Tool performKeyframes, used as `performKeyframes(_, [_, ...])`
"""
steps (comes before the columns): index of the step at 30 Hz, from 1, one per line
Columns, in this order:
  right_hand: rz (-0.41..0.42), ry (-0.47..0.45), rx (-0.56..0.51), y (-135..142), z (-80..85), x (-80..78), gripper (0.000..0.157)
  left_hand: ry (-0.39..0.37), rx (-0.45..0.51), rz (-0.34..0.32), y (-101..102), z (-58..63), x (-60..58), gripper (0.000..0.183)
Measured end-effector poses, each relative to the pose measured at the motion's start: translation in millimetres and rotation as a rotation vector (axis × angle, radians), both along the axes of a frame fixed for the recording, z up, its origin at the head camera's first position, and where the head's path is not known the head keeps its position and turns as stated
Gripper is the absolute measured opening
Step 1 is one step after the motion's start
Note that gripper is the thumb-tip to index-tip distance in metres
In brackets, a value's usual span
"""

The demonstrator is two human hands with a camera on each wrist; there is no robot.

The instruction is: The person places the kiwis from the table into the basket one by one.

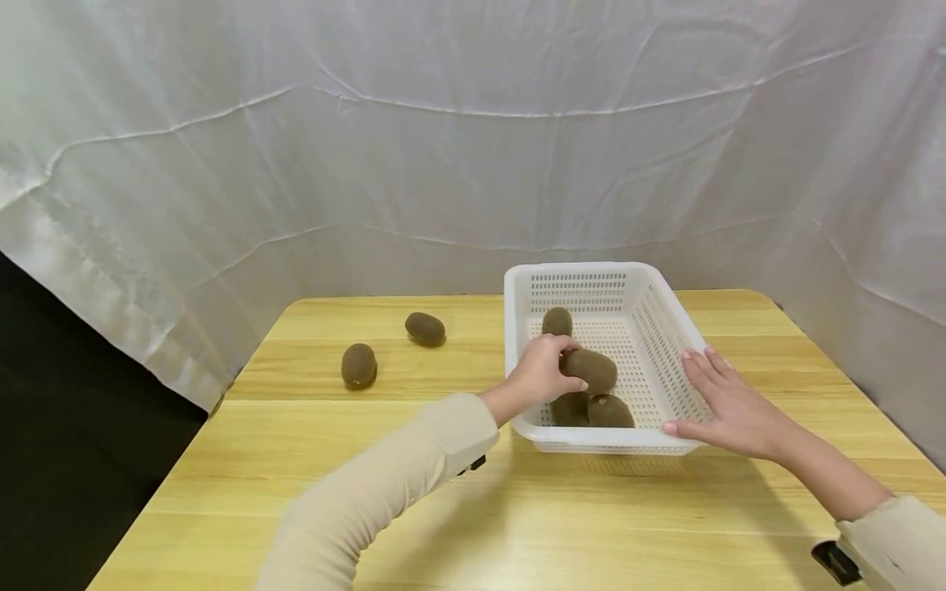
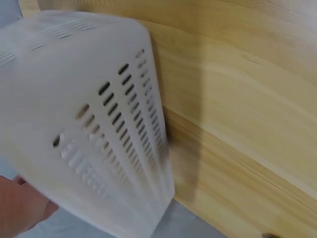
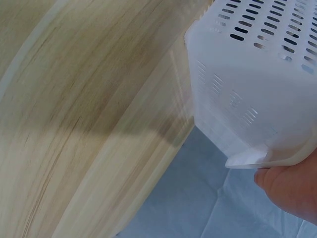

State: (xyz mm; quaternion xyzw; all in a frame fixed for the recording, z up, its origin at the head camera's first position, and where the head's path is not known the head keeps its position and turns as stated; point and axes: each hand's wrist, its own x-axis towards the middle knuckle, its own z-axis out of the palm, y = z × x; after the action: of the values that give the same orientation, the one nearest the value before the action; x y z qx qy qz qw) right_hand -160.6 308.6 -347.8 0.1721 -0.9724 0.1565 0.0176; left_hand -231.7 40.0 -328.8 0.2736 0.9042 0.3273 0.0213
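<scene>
A white plastic basket (image 1: 606, 439) with slotted walls stands on the wooden table, holding several brown kiwifruit. My left hand (image 1: 538, 371) reaches over its left rim and grips a kiwifruit (image 1: 594, 371) between thumb and fingers, above two others at the near left corner. Another kiwifruit (image 1: 557, 321) lies farther back in the basket. My right hand (image 1: 735, 406) rests on the right rim near the front corner, fingers extended. In the left wrist view the basket wall (image 2: 99, 148) hides the held fruit. The right wrist view shows part of the right hand (image 3: 292, 191) at the rim.
Two loose kiwifruit lie on the table left of the basket: one kiwifruit (image 1: 359, 366) nearer, another kiwifruit (image 1: 425, 328) farther back. A pale cloth curtain (image 1: 414, 180) hangs behind the wooden table (image 1: 259, 476). A dark area borders the table's left side.
</scene>
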Motion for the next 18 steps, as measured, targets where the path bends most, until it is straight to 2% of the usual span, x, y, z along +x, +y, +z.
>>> performKeyframes(8, [-0.001,0.016,0.006,0,0.8,0.2,0.101,-0.012,-0.04,0.065,17,0.0,3.3,0.048])
performKeyframes(14, [-0.003,0.018,0.003,-1,1.4,0.1,0.101,-0.061,-0.005,0.03,27,-1.2,6.0,0.047])
performKeyframes(18, [-0.005,0.012,-0.004,-1,1.1,0.4,0.1,-0.091,-0.031,-0.001,32,-3.4,7.5,0.046])
